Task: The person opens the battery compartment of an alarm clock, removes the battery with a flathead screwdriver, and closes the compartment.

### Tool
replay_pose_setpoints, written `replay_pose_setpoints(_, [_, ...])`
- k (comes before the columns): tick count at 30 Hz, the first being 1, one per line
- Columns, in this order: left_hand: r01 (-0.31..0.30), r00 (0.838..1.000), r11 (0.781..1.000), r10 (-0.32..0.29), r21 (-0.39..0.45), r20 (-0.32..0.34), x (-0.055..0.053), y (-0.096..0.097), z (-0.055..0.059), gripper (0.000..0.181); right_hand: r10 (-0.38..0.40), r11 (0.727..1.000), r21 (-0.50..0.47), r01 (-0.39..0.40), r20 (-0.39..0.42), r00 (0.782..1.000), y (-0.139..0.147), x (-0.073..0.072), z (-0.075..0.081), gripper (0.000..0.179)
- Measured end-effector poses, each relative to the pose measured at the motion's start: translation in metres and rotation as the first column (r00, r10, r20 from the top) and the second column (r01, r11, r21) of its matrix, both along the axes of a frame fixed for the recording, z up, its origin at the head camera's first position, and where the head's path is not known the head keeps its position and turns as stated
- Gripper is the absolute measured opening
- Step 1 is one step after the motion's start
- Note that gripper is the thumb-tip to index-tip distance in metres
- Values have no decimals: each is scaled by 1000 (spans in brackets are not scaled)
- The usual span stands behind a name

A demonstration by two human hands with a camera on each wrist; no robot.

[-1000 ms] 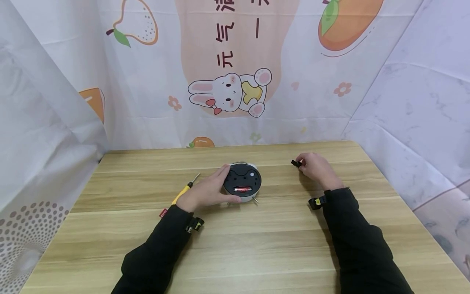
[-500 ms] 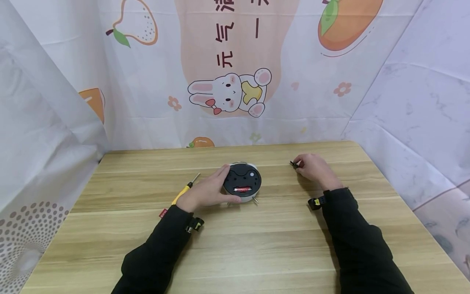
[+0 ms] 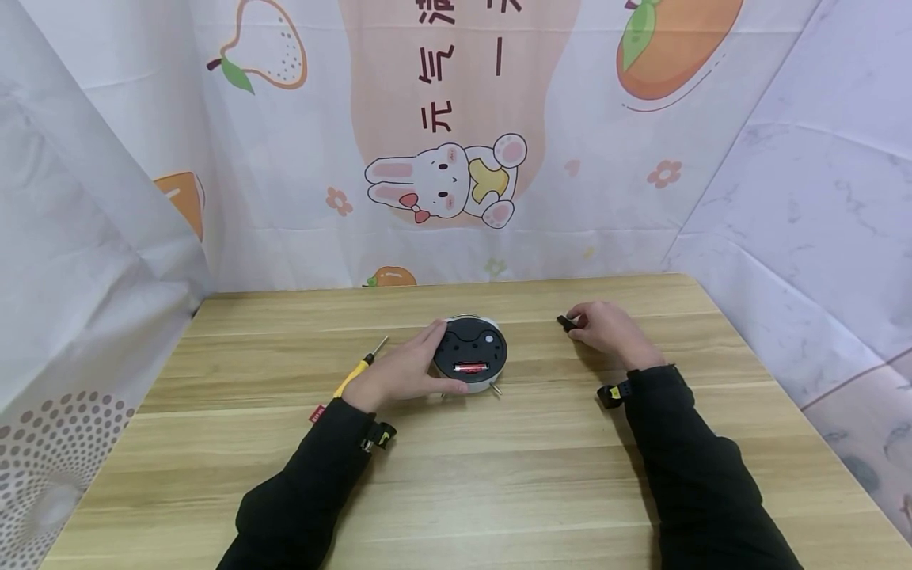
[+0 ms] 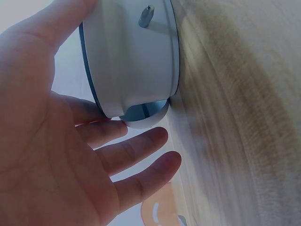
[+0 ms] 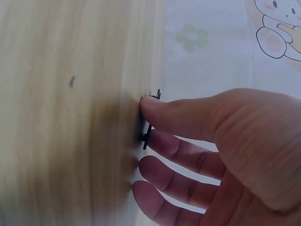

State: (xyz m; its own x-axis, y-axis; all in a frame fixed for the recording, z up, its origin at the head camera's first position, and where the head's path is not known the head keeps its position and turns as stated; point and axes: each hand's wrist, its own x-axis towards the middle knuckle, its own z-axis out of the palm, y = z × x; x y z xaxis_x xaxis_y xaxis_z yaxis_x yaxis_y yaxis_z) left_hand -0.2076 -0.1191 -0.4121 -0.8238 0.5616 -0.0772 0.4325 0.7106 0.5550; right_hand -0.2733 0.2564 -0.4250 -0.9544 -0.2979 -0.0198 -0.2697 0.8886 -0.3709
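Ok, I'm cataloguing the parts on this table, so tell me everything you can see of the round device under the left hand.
The round device is a low disc with a white, plastic-looking side wall and a black upper face dotted with small holes and one pale round spot. An open slot in that face holds a red battery. It lies flat on the wooden table, near the middle. A thin metal pin sticks out of the wall on the near side. The left hand rests against its left side, fingers straight along the rim.

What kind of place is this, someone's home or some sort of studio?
Probably a small staged recording booth, not a lived-in room. A wooden table is boxed in by hanging printed cloth showing a cartoon rabbit and fruit. A round device with its battery showing and a yellow screwdriver lie on the table.
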Motion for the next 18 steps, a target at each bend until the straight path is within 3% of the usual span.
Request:
replay_pose_setpoints(9, [-4, 1000, 1000, 4, -13, 1, 0, 1, -1, 120, 15, 999, -48, -14, 22, 1000, -2, 3, 3, 35])
replay_pose_setpoints(14, [1, 1000, 1000, -1, -13, -6, 0, 0, -1, 121, 11, 994, -112, -14, -24, 1000, -7, 4, 10, 37])
replay_pose_setpoints(18, [-3, 1000, 1000, 3, -2, -11, 0, -2, 0, 121, 67, 981, -179, -80, -80, 995, -20, 6, 21, 44])
